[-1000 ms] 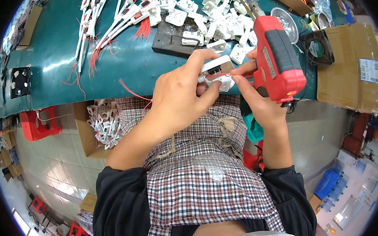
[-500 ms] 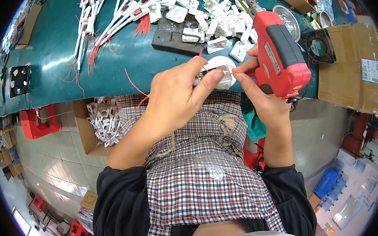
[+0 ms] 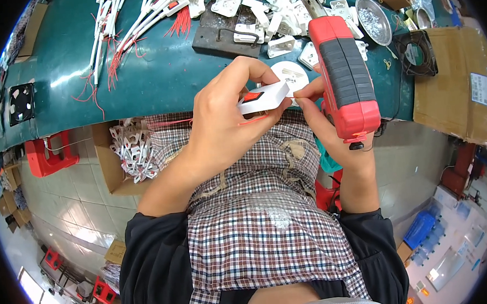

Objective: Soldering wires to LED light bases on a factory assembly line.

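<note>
My left hand (image 3: 223,100) is closed around a white plastic switch housing (image 3: 271,98) with a red rocker switch (image 3: 251,96), tilted above the table's front edge. A thin red wire (image 3: 253,120) runs along its underside over my thumb. Just beyond the housing is a round white plastic piece (image 3: 290,75) with small metal parts; whether the two are joined is hidden. My right hand (image 3: 331,124) keeps a red and black soldering gun (image 3: 347,70) in its grip, metal barrel pointing away. Its thumb and forefinger pinch together beside the housing, on something too small to make out.
Loose white plug pieces (image 3: 283,18) lie behind a dark metal block (image 3: 225,33). White switch strips with red wires (image 3: 157,18) are at the far left. A metal bowl (image 3: 374,21), a fan (image 3: 416,53) and a carton (image 3: 453,78) stand right. An open box of parts (image 3: 113,160) sits below the table.
My left hand has turned the white housing, so its red switch now shows. The soldering gun has swung more upright and moved slightly left; both hands stay close together.
</note>
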The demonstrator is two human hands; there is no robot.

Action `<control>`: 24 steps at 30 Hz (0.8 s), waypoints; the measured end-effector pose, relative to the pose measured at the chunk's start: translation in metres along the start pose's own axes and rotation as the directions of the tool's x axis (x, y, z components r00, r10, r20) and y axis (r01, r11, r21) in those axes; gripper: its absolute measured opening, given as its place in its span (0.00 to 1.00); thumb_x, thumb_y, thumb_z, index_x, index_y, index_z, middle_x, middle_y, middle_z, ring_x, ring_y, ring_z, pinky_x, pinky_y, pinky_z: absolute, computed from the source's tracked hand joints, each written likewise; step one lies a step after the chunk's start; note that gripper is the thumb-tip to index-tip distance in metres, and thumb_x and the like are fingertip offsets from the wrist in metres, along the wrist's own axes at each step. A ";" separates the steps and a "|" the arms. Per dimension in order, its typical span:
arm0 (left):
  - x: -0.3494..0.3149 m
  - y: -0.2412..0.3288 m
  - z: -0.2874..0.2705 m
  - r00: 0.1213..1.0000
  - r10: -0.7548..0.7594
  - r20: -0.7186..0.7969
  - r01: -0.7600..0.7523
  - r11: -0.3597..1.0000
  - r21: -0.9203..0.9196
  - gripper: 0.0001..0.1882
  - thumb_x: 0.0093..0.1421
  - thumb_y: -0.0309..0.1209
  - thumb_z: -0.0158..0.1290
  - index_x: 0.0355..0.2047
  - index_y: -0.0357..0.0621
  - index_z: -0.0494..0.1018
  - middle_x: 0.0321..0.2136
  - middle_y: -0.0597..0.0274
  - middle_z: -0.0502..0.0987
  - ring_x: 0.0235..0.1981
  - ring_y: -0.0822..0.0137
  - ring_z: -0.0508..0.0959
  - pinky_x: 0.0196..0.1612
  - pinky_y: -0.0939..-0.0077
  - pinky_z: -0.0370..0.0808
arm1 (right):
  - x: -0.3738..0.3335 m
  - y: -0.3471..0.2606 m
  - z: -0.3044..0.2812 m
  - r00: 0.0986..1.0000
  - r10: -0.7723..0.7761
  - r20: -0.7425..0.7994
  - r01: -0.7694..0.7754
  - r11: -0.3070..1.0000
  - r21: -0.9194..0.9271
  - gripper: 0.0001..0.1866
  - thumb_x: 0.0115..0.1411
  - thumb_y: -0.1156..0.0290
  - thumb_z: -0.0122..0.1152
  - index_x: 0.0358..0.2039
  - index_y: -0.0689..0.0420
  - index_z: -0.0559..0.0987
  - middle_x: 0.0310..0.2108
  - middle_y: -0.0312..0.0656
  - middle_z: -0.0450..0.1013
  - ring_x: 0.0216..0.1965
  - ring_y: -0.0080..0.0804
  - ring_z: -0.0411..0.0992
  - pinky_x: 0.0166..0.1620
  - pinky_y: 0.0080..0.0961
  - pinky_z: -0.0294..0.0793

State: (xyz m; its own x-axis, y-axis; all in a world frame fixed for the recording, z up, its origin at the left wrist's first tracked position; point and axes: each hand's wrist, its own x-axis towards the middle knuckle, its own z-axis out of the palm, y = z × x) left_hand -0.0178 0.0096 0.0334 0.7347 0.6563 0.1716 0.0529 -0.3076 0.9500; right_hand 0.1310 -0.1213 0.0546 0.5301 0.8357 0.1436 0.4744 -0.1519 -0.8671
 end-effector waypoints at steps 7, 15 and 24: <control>-0.003 -0.005 0.011 0.990 0.095 -0.106 -0.095 0.995 0.006 0.15 0.50 0.22 0.69 0.37 0.41 0.76 0.30 0.60 0.83 0.31 0.65 0.85 0.32 0.74 0.80 | 0.006 0.006 -0.006 0.981 -0.182 0.070 0.191 0.970 -0.147 0.24 0.56 0.87 0.66 0.53 0.66 0.72 0.36 0.42 0.80 0.38 0.25 0.79 0.48 0.25 0.75; -0.004 -0.009 0.018 0.978 0.062 -0.200 -0.033 0.989 0.142 0.13 0.49 0.24 0.70 0.32 0.42 0.76 0.27 0.61 0.82 0.28 0.64 0.84 0.30 0.75 0.78 | -0.008 0.007 0.000 0.998 0.010 -0.062 -0.009 1.000 0.011 0.24 0.60 0.84 0.64 0.56 0.66 0.70 0.39 0.44 0.80 0.43 0.28 0.79 0.50 0.27 0.76; 0.000 -0.019 0.028 0.973 0.129 -0.191 -0.087 0.973 0.213 0.12 0.51 0.20 0.67 0.32 0.40 0.75 0.29 0.64 0.80 0.31 0.73 0.81 0.32 0.79 0.77 | -0.060 -0.016 -0.031 0.957 0.158 -0.245 -0.164 0.986 -0.005 0.25 0.67 0.67 0.62 0.59 0.67 0.69 0.31 0.38 0.70 0.25 0.21 0.69 0.38 0.30 0.78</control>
State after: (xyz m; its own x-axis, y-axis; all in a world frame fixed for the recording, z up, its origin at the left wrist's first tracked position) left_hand 0.0001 -0.0034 0.0077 0.5922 0.7309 0.3392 0.1313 -0.5029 0.8543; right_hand 0.1135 -0.1859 0.0742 0.7541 0.6463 0.1172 0.3844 -0.2896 -0.8766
